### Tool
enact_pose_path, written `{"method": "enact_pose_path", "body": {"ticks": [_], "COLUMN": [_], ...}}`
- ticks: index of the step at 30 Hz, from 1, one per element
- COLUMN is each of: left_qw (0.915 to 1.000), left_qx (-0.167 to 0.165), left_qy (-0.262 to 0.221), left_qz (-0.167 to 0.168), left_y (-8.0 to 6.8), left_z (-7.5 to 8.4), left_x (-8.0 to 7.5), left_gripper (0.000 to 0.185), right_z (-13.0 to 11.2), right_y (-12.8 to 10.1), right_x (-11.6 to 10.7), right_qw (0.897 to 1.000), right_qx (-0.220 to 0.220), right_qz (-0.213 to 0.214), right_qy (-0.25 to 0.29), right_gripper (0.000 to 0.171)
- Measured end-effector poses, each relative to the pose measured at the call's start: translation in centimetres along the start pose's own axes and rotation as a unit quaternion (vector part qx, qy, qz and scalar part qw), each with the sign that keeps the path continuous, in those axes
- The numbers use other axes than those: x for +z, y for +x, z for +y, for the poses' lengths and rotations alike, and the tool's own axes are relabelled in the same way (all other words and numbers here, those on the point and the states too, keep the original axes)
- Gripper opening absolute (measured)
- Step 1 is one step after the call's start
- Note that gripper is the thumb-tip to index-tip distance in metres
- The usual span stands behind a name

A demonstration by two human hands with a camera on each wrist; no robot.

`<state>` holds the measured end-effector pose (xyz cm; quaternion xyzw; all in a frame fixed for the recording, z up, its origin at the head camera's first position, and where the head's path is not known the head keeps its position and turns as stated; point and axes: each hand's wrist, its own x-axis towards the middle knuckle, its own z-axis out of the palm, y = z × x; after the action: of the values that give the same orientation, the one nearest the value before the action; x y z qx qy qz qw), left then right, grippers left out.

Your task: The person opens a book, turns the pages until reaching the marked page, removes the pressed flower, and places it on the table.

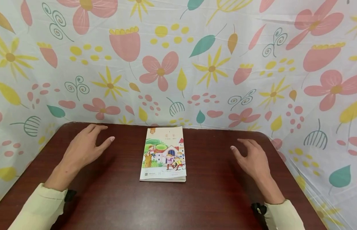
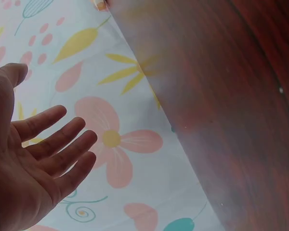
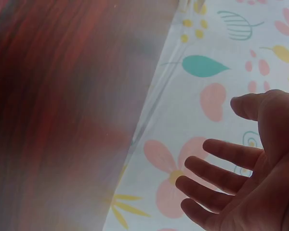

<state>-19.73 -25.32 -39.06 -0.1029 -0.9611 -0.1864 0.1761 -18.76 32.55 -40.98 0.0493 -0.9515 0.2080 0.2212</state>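
Note:
A paperback book (image 1: 164, 155) with an illustrated cover of children, trees and a house lies closed on the dark wooden table (image 1: 132, 204), in the middle of the head view. To its left, apart from it, my left hand (image 1: 83, 147) hovers over the table with relaxed fingers and holds nothing. My right hand (image 1: 251, 158) is held the same way on the book's other side, also touching nothing. In the left wrist view the left palm (image 2: 24, 187) shows bare, fingers spread. The right wrist view shows the right palm (image 3: 265, 192) just as bare.
A white cloth (image 1: 195, 86) printed with pink, yellow and teal flowers and leaves hangs behind the table and along both sides. The table's rounded far edge meets this cloth. Pale sleeves (image 1: 40, 207) cover both forearms, with a dark band (image 1: 258, 208) near each wrist.

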Motion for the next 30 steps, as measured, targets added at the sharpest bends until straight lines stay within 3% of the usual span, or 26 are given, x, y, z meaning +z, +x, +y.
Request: {"method": "enact_pose_path", "body": {"ticks": [6,13,30], "left_qw": [1.0000,0.9999,0.9995], "left_qx": [0.002,0.014,0.009], "left_qy": [-0.001,-0.003,-0.004], "left_qz": [-0.002,0.001,-0.029], "left_y": [0.0,-0.2,-0.7], "left_z": [0.5,1.1,2.4], "left_x": [0.0,0.1,0.5], "left_gripper": [0.061,0.059,0.064], "right_z": [-0.5,-1.1,-2.3], "right_y": [0.0,-0.2,-0.8], "right_x": [0.1,-0.1,1.0], "right_qw": [1.000,1.000,0.999], "right_qx": [-0.021,-0.009,-0.035], "right_qz": [0.010,-0.009,-0.015], "right_qy": [0.001,0.003,0.005], "right_gripper": [0.049,0.051,0.048]}}
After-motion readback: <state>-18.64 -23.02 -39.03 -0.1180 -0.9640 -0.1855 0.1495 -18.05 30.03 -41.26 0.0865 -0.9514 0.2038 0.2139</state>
